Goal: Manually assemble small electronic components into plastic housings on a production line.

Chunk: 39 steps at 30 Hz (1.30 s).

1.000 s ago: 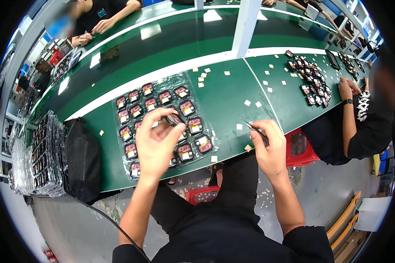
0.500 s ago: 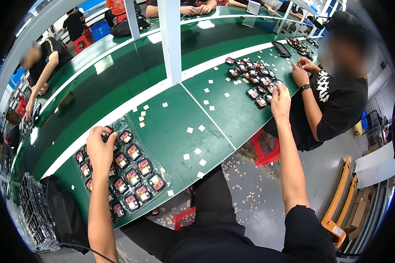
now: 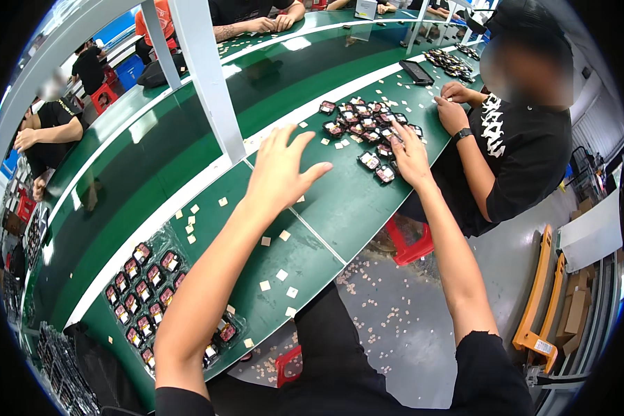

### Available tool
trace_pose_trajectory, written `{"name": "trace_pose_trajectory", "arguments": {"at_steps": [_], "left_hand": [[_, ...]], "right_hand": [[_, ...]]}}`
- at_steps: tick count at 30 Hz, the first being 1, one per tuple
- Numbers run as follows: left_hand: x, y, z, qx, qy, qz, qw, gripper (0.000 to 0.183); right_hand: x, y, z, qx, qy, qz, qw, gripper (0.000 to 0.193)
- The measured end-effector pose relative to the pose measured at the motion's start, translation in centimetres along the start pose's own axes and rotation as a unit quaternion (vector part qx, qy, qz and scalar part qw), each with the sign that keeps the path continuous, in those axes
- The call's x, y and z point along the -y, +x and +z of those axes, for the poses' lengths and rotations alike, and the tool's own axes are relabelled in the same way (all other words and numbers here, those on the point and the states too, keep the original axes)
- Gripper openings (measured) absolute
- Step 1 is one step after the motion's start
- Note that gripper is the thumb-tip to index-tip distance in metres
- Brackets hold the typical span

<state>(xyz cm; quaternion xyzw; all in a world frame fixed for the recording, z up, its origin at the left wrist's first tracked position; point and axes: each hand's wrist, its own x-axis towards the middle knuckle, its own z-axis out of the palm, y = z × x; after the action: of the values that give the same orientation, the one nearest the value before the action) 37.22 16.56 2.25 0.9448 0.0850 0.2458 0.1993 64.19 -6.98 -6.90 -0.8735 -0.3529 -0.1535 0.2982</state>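
Observation:
My left hand [image 3: 284,170] is stretched out over the green table, its fingers spread and nothing in them. It is to the left of a pile of small black packs [image 3: 357,121] with pink and white faces. My right hand [image 3: 412,158] rests at the pile's right side, fingers stretched out over the packs; whether a pack is beneath them is hidden. At the lower left lies a clear plastic tray [image 3: 237,338] holding rows of the same kind of packs, partly covered by my left forearm.
Small pale square pieces [image 3: 282,275] are scattered on the green table [image 3: 319,194]. A white post [image 3: 204,76] rises behind it. To the right sits a co-worker [image 3: 516,149] with both hands over the table. A red stool [image 3: 409,243] and an orange pallet jack [image 3: 537,305] are on the floor side.
My left hand has left the tray and moved right toward the pile, its fingers opening out. My right hand stays at the pile, its fingers now lower over the packs. The view has shifted.

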Motion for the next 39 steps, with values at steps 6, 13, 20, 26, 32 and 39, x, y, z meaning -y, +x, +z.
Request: {"name": "trace_pose_trajectory", "arguments": {"at_steps": [6,13,20,26,32,39], "left_hand": [[0.2,10.1,8.6,-0.003,0.051,0.035,0.998,0.071],[-0.5,10.4,11.3,0.1,0.066,0.055,0.991,0.054],[1.1,6.3,8.3,0.112,0.042,0.053,0.991,0.05],[2.2,0.5,4.5,0.142,0.013,0.033,0.989,0.041],[2.4,-6.9,-0.6,0.115,0.092,-0.017,0.989,0.042],[2.5,-14.9,-6.4,0.086,0.129,-0.094,0.983,0.046]], "right_hand": [[6.3,-1.1,0.6,0.044,0.009,0.026,0.999,0.051],[8.9,-2.0,1.3,0.017,-0.008,0.07,0.997,0.052],[14.8,-5.1,2.3,-0.012,-0.019,0.098,0.995,0.047],[20.4,-8.7,2.8,-0.016,-0.02,0.083,0.996,0.046],[25.6,-12.4,3.2,0.009,0.0,0.042,0.999,0.047],[31.5,-15.1,4.3,0.042,0.004,0.019,0.999,0.051]]}}
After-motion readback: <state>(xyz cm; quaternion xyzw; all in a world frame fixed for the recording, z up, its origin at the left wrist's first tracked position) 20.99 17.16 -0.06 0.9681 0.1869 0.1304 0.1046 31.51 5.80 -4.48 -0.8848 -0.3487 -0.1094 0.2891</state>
